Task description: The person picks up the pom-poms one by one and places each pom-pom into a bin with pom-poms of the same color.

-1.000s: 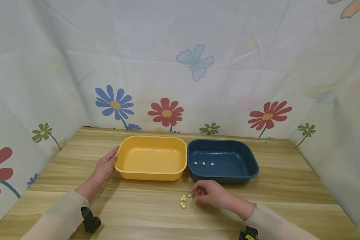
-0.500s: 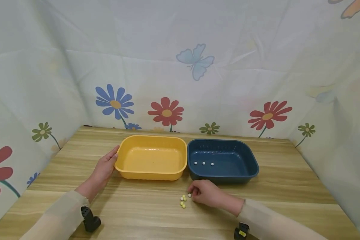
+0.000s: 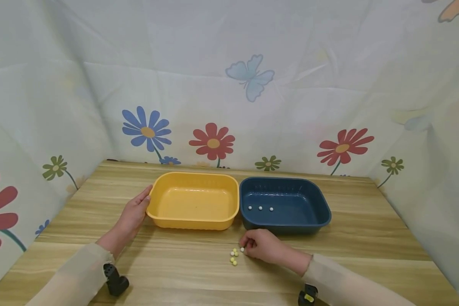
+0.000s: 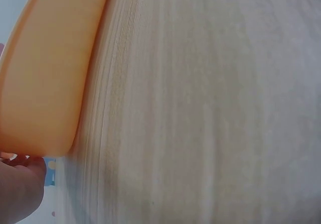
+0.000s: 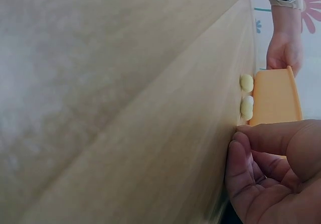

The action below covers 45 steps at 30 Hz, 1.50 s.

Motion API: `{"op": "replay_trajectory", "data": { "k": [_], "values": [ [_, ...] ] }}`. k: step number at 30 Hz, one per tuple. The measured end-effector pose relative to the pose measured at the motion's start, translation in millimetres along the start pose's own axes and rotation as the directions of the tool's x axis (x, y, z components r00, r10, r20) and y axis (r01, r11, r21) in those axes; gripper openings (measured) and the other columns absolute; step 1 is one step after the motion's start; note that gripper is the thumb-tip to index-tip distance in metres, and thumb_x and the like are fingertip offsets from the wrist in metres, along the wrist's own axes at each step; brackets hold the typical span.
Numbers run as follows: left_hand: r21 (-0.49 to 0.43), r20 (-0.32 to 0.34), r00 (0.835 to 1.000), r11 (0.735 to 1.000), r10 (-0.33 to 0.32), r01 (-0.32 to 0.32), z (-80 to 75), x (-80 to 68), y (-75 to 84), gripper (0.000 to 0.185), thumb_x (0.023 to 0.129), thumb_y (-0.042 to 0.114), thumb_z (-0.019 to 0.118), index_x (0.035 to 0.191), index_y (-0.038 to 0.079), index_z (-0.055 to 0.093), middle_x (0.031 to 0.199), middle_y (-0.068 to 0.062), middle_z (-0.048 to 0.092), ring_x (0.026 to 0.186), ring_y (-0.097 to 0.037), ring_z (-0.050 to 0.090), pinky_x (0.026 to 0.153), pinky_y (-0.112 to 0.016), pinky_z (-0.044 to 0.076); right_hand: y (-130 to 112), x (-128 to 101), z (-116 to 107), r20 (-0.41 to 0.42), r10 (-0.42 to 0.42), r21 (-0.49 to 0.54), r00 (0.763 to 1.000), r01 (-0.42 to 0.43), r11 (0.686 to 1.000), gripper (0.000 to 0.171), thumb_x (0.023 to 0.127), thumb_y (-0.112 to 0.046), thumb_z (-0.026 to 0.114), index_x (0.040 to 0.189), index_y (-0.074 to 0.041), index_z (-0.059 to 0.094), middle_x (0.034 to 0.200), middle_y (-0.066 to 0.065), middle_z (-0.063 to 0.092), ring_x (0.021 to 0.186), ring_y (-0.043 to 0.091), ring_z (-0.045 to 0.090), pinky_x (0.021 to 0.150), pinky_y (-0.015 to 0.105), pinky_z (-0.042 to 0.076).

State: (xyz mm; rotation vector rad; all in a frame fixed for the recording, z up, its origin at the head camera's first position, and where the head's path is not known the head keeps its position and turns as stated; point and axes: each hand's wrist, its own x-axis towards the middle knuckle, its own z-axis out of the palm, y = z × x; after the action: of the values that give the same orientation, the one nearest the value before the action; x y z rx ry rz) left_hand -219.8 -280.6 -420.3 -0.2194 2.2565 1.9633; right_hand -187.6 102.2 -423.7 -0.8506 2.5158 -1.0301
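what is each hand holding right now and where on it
Left hand rests against the yellow tray at its left rim. Right hand touches a white bead; an actual pinch cannot be told.

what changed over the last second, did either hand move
The right hand slid a little left along the table, so its fingertips now sit at the white bead beside the yellow beads; whether it grips the bead is unclear. The left hand stayed on the yellow tray; the blue tray keeps its three white beads.
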Motion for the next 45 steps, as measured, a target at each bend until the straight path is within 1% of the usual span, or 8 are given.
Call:
{"op": "replay_trajectory", "data": {
  "k": [8,15,20,25,30,36,41,45],
  "values": [
    [0.003,0.000,1.000,1.000,0.001,-0.001,0.5,-0.2,1.9,0.055,0.114,0.022,0.022,0.165,0.013,0.002,0.173,-0.003,-0.005,0.161,-0.025,0.003,0.131,-0.043,0.016,1,2,-3,0.037,0.013,0.016,0.999,-0.014,1.000,0.007,0.086,0.004,0.071,0.088,-0.002,0.070,0.071,-0.006,0.057,0.059,-0.003,0.047,0.053,0.012,0.042],
    [-0.004,0.008,1.000,1.000,-0.009,0.009,0.1,-1.8,4.7,0.055,0.114,0.022,0.022,0.164,0.014,0.001,0.173,-0.003,-0.007,0.161,-0.025,0.000,0.131,-0.044,0.014,-1,4,-9,0.104,0.060,0.060,0.993,-0.067,0.996,0.004,0.089,0.000,0.072,0.088,-0.003,0.070,0.072,-0.002,0.059,0.059,0.004,0.051,0.051,0.014,0.043],
    [-0.003,0.010,1.000,1.000,-0.012,0.012,0.1,-1.9,5.1,0.055,0.114,0.021,0.021,0.164,0.014,0.001,0.173,-0.004,-0.007,0.161,-0.026,0.001,0.131,-0.044,0.015,-3,3,-15,0.150,0.059,0.081,0.987,-0.072,0.994,0.004,0.089,-0.003,0.074,0.089,-0.001,0.070,0.072,-0.001,0.063,0.060,0.004,0.054,0.053,0.015,0.047],
    [-0.006,0.014,1.000,1.000,-0.012,0.012,-0.1,-0.8,4.7,0.055,0.114,0.021,0.021,0.164,0.013,0.001,0.173,-0.005,-0.007,0.161,-0.026,0.001,0.131,-0.044,0.015,-4,2,-24,0.193,0.082,0.112,0.978,-0.104,0.988,0.005,0.089,-0.003,0.075,0.090,-0.001,0.070,0.073,0.000,0.066,0.062,0.007,0.058,0.056,0.018,0.052],
    [0.003,0.008,1.000,1.000,-0.012,0.012,-0.2,-0.3,5.7,0.055,0.114,0.021,0.022,0.165,0.014,0.001,0.173,-0.005,-0.007,0.161,-0.027,0.002,0.131,-0.044,0.015,-8,0,-38,0.240,0.104,0.142,0.965,-0.141,0.980,0.006,0.090,-0.003,0.073,0.094,0.000,0.070,0.076,0.002,0.069,0.066,0.008,0.061,0.063,0.024,0.059],
    [0.008,0.004,1.000,1.000,-0.011,0.011,0.0,-0.8,5.6,0.055,0.114,0.020,0.022,0.165,0.013,0.002,0.173,-0.006,-0.006,0.161,-0.027,0.003,0.131,-0.044,0.016,-15,-1,-54,0.262,0.149,0.152,0.953,-0.193,0.969,0.004,0.094,-0.007,0.072,0.096,-0.004,0.071,0.082,0.000,0.068,0.071,0.011,0.063,0.071,0.032,0.064],
    [0.002,0.003,1.000,1.000,-0.007,0.007,0.5,-1.3,5.5,0.055,0.114,0.019,0.022,0.164,0.011,0.003,0.173,-0.007,-0.005,0.161,-0.027,0.003,0.131,-0.044,0.016,-21,-1,-65,0.287,0.138,0.169,0.948,-0.192,0.967,0.005,0.094,-0.008,0.071,0.097,-0.004,0.070,0.087,0.012,0.072,0.072,0.013,0.066,0.075,0.035,0.065],
    [0.002,0.003,1.000,1.000,-0.009,0.009,0.7,-0.8,5.1,0.055,0.114,0.019,0.022,0.164,0.012,0.002,0.173,-0.006,-0.006,0.161,-0.026,0.003,0.131,-0.044,0.016,-24,0,-76,0.297,0.140,0.152,0.945,-0.191,0.970,0.006,0.095,-0.010,0.072,0.098,-0.005,0.070,0.090,0.015,0.072,0.074,0.012,0.067,0.076,0.032,0.065]
  ]
}}
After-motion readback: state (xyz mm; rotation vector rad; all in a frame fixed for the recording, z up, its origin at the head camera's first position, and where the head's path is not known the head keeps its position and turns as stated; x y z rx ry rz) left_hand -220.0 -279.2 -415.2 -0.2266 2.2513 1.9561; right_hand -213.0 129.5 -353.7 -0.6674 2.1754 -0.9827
